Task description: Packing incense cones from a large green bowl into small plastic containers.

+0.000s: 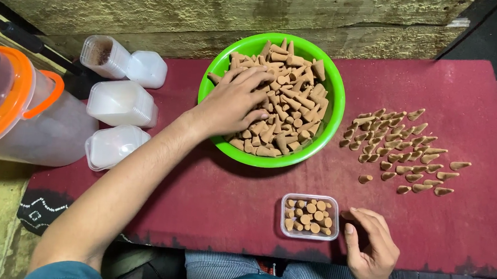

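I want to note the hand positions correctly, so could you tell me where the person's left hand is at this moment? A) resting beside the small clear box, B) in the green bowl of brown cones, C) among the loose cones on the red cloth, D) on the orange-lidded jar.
B: the left hand lies on the brown cones inside the green bowl.
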